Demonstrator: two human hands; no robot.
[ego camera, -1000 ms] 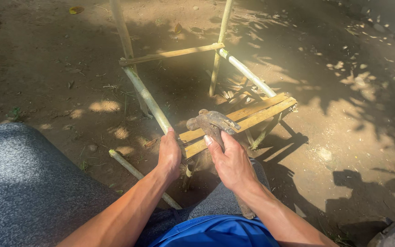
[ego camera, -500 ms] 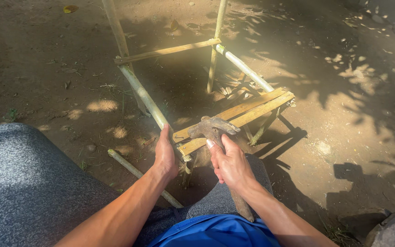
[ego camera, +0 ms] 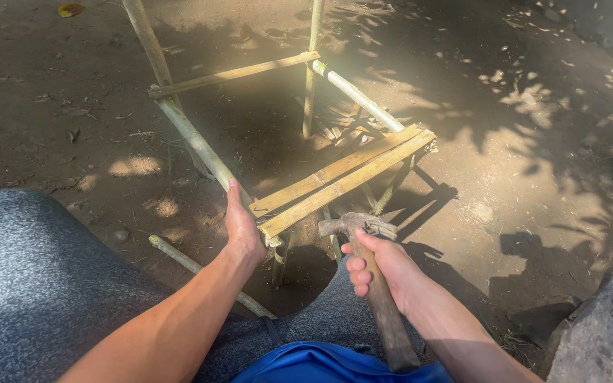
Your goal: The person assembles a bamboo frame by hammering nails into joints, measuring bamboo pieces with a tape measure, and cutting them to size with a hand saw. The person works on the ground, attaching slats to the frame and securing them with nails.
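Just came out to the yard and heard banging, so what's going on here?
A person sits on bare ground over a small bamboo frame. Their left hand steadies the near end of two flat slats laid across it. Their right hand grips a hammer, its head held just off the slats.

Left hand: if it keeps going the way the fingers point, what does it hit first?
The left hand points up along the bamboo rail, fingertips beside the near slat. Going straight on, it would probably slide along that rail toward the crossbar; depth is unclear.
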